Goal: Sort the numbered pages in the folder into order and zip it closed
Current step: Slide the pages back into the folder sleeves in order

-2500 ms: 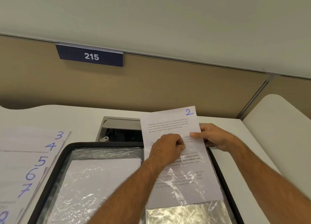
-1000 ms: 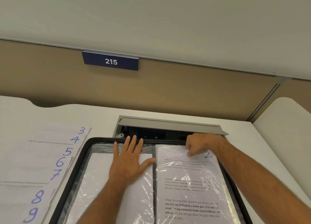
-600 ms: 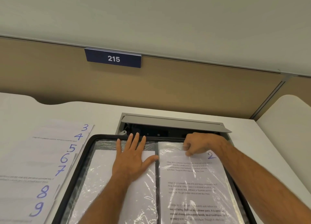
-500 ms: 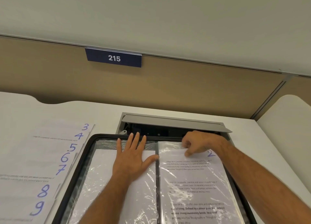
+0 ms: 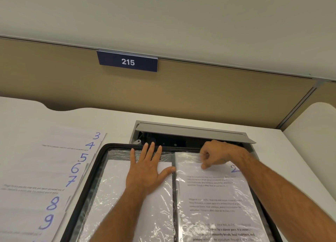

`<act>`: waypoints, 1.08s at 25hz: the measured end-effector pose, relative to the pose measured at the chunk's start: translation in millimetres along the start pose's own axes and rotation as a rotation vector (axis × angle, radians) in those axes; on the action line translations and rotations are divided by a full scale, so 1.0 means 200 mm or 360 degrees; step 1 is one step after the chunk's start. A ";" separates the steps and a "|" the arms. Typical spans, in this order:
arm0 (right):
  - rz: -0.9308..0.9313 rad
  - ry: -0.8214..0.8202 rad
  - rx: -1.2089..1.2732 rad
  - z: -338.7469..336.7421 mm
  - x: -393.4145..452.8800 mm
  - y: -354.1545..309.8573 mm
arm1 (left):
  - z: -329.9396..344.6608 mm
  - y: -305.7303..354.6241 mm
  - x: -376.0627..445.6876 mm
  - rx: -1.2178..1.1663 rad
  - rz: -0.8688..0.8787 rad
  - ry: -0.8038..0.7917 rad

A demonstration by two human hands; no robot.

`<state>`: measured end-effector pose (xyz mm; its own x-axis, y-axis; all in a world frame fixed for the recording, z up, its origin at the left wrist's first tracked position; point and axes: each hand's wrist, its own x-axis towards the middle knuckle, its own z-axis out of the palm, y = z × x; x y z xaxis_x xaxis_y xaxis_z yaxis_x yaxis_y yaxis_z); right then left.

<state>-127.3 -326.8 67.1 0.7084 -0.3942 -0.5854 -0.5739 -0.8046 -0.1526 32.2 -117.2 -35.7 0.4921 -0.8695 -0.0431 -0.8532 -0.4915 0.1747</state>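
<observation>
The black zip-edged folder with clear plastic sleeves point(image 5: 85, 187) lies open on the white surface point(image 5: 72, 119). The left hand point(image 5: 147, 174) rests flat on the left sleeve, fingers straight and spread. The right hand point(image 5: 216, 156) has curled fingers pinching the top edge of the right sleeve, which holds the white printed page marked 2 point(image 5: 218, 196). The fanned stack of white pages numbered 3 to 9 point(image 5: 54, 169) lies just left of the folder.
</observation>
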 end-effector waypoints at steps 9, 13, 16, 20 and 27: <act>0.0516 0.0225 0.0323 -0.02 -0.19 0.26 | 0.00 0.00 -0.01 -0.0037 0.0007 0.0051; 0.0378 0.0466 0.1072 0.09 -0.30 0.37 | 0.00 0.00 -0.01 -0.0044 0.0022 0.0106; 0.0296 0.0558 0.1698 0.22 -0.39 0.37 | 0.00 -0.02 -0.01 -0.0176 0.0076 0.0162; 0.0336 0.0418 0.1860 0.40 -0.51 0.36 | -0.07 -0.04 -0.09 -0.0309 0.0294 0.0213; 0.0370 0.0321 0.1914 0.60 -0.71 0.24 | -0.11 -0.10 -0.42 -0.0200 0.0153 -0.0001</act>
<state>-305.1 -256.1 46.6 0.5289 -0.6198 -0.5797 -0.6310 0.1696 -0.7570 11.3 -33.9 -13.4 0.4090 -0.9123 -0.0208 -0.8680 -0.3960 0.2996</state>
